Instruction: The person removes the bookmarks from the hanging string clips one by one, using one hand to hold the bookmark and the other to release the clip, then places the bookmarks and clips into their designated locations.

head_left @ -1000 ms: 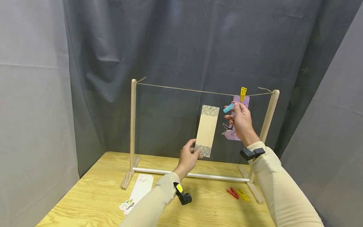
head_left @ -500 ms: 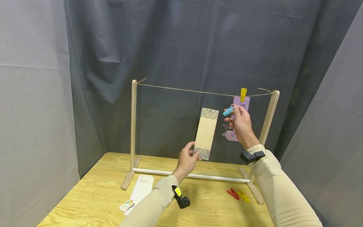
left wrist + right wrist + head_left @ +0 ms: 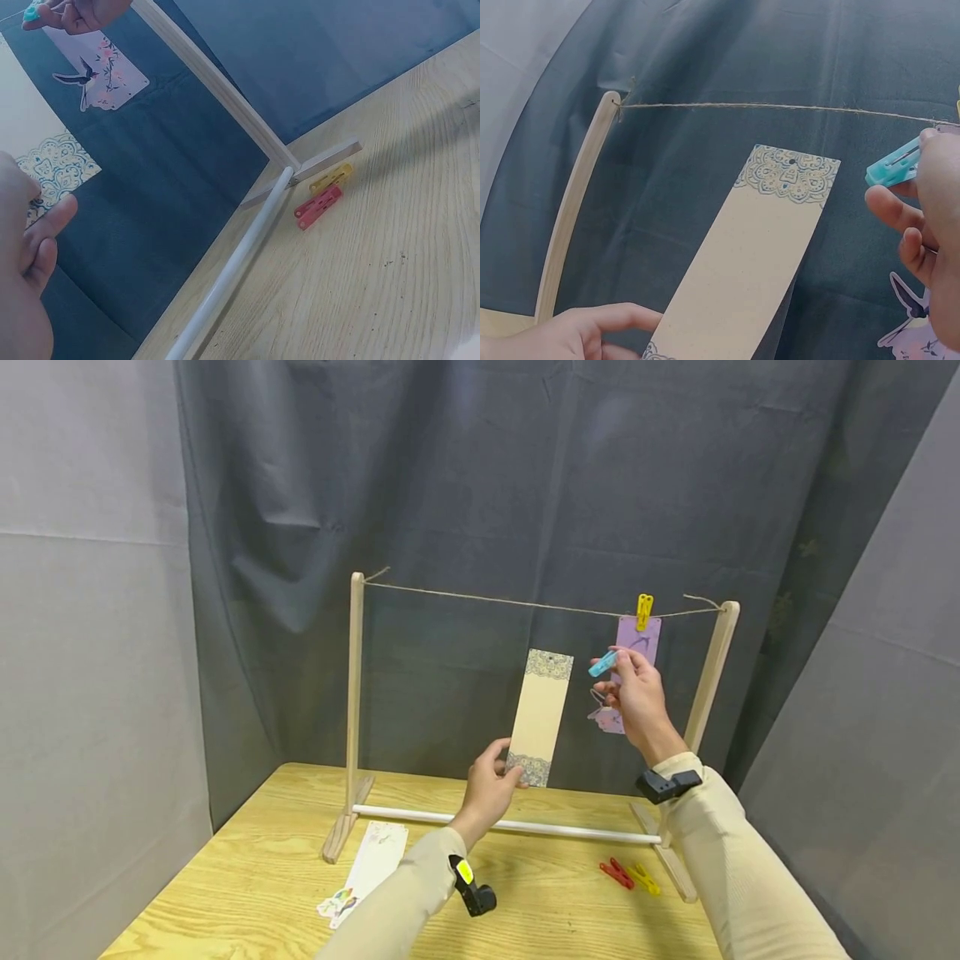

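Observation:
My left hand [image 3: 491, 785] pinches the lower end of a cream bookmark [image 3: 540, 718] with blue lace-patterned ends. The bookmark stands nearly upright, its top below the string [image 3: 480, 599]; in the right wrist view a small hole shows near its upper edge. Between thumb and fingers my right hand [image 3: 640, 697] pinches a light blue clothespin [image 3: 603, 663], to the right of the bookmark and apart from it. Behind that hand hangs a purple bookmark [image 3: 112, 75] with a bird and blossoms, partly hidden in the head view. A yellow clothespin [image 3: 644, 612] fixes it to the string.
Wooden posts [image 3: 356, 693] hold the string, joined low down by a white rod [image 3: 570, 831]. On the table [image 3: 247, 860] lie a white bookmark [image 3: 375, 860] at left, and a red clothespin [image 3: 617, 873] beside another yellow clothespin [image 3: 646, 879] at right. A dark curtain [image 3: 450, 485] hangs behind.
My left hand has lowered the cream bookmark slightly and shifted it a little left. My right hand has come down a little with the blue clothespin.

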Tool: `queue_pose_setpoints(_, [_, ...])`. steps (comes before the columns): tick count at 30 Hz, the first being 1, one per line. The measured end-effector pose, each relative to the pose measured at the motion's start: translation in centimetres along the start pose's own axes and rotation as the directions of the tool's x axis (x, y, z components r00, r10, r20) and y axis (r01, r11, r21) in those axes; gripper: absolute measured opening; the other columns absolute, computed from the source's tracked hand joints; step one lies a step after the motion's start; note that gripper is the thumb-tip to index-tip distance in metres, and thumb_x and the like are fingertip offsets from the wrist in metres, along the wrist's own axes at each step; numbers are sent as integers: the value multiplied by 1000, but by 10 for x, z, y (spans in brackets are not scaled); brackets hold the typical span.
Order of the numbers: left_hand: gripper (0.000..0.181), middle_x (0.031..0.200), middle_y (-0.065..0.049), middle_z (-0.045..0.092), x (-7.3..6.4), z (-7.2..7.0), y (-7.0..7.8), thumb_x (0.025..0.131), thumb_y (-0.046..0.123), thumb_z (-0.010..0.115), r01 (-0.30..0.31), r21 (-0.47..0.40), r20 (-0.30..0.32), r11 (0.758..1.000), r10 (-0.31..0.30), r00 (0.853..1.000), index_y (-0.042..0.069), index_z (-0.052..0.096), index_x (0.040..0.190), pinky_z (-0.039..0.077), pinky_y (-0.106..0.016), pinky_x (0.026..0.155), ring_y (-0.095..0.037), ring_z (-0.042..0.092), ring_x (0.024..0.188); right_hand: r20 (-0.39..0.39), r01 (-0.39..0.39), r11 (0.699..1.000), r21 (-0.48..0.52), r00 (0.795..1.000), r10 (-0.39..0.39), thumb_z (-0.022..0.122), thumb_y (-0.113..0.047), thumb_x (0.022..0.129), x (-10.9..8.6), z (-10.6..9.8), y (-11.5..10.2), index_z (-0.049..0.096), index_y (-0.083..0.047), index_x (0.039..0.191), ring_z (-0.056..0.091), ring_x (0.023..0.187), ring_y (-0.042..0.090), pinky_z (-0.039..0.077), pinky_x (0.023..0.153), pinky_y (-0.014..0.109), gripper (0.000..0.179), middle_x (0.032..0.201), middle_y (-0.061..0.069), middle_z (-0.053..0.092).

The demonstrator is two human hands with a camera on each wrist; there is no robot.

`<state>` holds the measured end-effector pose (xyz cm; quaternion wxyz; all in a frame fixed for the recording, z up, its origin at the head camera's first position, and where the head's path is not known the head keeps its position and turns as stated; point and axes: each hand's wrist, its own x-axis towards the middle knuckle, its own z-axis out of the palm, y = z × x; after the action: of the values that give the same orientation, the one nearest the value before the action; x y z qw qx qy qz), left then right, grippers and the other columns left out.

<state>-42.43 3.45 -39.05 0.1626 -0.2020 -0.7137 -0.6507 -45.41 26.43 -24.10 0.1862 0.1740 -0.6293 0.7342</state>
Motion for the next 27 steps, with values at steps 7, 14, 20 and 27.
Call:
queue_pose_setpoints(7, [51, 89, -9, 73, -4, 2, -2, 100, 2, 66, 1, -13, 23, 1000, -1, 1000, 8, 52, 148, 55, -29, 65, -15, 73, 73, 16, 4, 1000, -6, 1000, -4, 46, -35, 110, -6, 0, 3, 55, -16, 130, 66, 65, 8, 46, 53, 18, 29, 125, 15, 66])
queue_pose_setpoints(14, [48, 92, -12, 73, -11, -1, -3, 99, 0, 66, -20, -38, 24, 999, 21, 999, 6, 53, 145, 55, -32, 59, -26, 75, 76, 27, 2, 1000, -20, 1000, -1, 45, -35, 111, -11, 0, 4, 54, -15, 134, 65, 65, 6, 46, 52, 17, 33, 125, 16, 65])
queue_pose_setpoints(20, [46, 98, -14, 74, -17, -6, -4, 99, -2, 65, -20, -53, 40, 998, 22, 999, 4, 54, 143, 56, -27, 60, -19, 73, 71, 47, 4, 1000, -24, 999, -3, 44, -35, 111, -15, -1, 6, 52, -13, 137, 65, 66, 7, 46, 52, 18, 34, 124, 15, 65])
queue_pose_setpoints(27, [45, 99, -17, 73, -26, -10, -10, 99, -4, 64, -24, -78, 49, 997, 28, 998, 2, 54, 142, 61, -40, 72, -31, 74, 75, 70, -9, 1000, -22, 997, 11, 44, -35, 111, -24, 0, 11, 50, -13, 139, 65, 67, 8, 45, 53, 19, 37, 119, 8, 67])
